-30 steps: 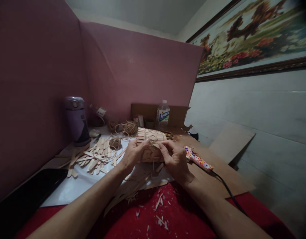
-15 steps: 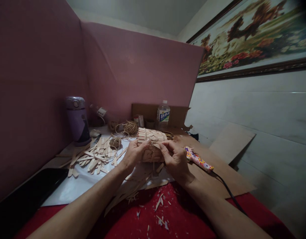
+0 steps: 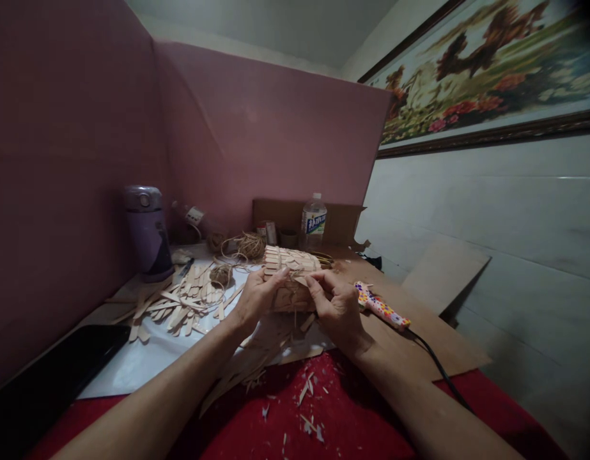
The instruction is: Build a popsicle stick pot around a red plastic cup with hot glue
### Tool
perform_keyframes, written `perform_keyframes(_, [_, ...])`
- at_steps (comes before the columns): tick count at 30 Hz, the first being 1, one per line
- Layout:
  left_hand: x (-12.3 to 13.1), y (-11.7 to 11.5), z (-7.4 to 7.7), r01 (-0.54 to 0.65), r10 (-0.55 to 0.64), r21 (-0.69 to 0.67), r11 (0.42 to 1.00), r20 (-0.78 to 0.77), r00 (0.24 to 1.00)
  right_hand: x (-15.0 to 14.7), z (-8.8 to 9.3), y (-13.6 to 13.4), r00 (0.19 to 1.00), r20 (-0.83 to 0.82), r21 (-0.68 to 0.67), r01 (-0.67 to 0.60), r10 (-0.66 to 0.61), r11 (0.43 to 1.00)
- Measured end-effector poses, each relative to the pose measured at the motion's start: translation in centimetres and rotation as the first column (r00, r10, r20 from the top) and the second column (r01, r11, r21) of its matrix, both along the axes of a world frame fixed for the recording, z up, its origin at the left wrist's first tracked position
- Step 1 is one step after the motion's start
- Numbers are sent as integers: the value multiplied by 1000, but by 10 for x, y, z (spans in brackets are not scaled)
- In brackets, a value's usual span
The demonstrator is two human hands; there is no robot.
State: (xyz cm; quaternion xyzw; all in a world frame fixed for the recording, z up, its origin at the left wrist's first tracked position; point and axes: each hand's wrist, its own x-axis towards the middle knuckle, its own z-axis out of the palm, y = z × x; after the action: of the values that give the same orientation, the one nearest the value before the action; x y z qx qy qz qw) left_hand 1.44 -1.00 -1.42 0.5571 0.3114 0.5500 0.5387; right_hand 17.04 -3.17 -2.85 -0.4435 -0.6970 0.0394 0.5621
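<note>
A small rounded model made of wooden craft sticks point(image 3: 291, 260) lies on its side on the table, with thin twine running over it. My left hand point(image 3: 257, 298) grips its left end, fingers curled on the sticks. My right hand point(image 3: 337, 306) presses on its near side, thumb and fingers pinched on a bit of stick or twine that I cannot make out. A pile of loose craft sticks point(image 3: 179, 300) lies to the left, and a small ball of twine point(image 3: 222, 275) sits beside it.
A spotted glue gun point(image 3: 381, 308) with a black cord lies right of my right hand on brown cardboard point(image 3: 438, 345). A purple flask point(image 3: 148, 231), a water bottle point(image 3: 314, 222), a twine bundle point(image 3: 249, 245) and a black phone point(image 3: 50, 377) stand around. Wood chips litter the red cloth point(image 3: 323, 415).
</note>
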Motion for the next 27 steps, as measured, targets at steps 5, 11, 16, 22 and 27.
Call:
perform_keyframes(5, [0, 0, -2, 16, -16, 4, 1000, 16, 1000, 1, 0, 2, 999, -30, 4, -18, 18, 1000])
perform_keyframes(11, [-1, 0, -1, 13, -14, 33, 999, 27, 1000, 2, 1, 4, 993, -108, -7, -50, 49, 999])
perform_keyframes(16, [0, -1, 1, 5, -6, 23, 1000, 37, 999, 1, 0, 2, 994, -88, -32, -66, 63, 997])
perform_keyframes(22, [0, -2, 1, 13, -13, 3, 1000, 47, 999, 1, 2, 0, 989, -125, -9, -75, 74, 997])
perform_keyframes(27, [0, -2, 0, 26, -26, 2, 1000, 46, 999, 1, 2, 2, 988, -138, -8, -66, 65, 998])
